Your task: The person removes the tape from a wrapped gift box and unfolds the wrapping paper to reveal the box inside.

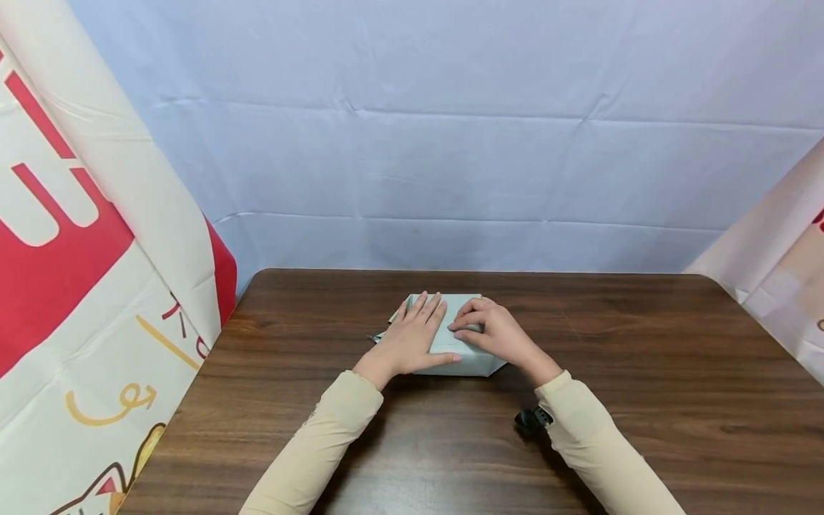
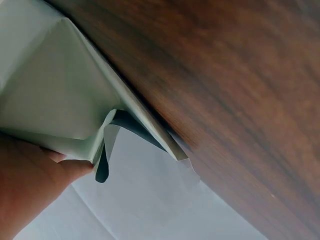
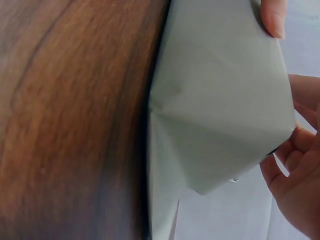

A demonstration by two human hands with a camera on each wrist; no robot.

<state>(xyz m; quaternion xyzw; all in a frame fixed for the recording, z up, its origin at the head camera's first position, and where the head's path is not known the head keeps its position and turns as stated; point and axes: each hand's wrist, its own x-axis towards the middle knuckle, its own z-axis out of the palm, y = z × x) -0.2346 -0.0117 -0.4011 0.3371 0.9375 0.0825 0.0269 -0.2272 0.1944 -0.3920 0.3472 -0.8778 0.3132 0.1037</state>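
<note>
On the table lies a box wrapped in pale green paper (image 1: 471,365). My left hand (image 1: 412,339) rests on the left part of its top, fingers spread and thumb out along the near edge. The right hand (image 1: 494,330) is over the right part, its fingers bent and their tips at the paper. Whether they pinch the paper, I cannot tell. At the left end, a loose paper flap (image 2: 102,142) curls out, showing a dark inner side. In the right wrist view, the folded paper end (image 3: 220,145) tapers to a point.
The brown wooden table (image 1: 644,372) stretches out around the box. A black wrist device (image 1: 531,422) hangs at the right sleeve. Behind the table hangs a pale blue cloth (image 1: 450,164), and a printed white and red sheet (image 1: 109,286) hangs at the left.
</note>
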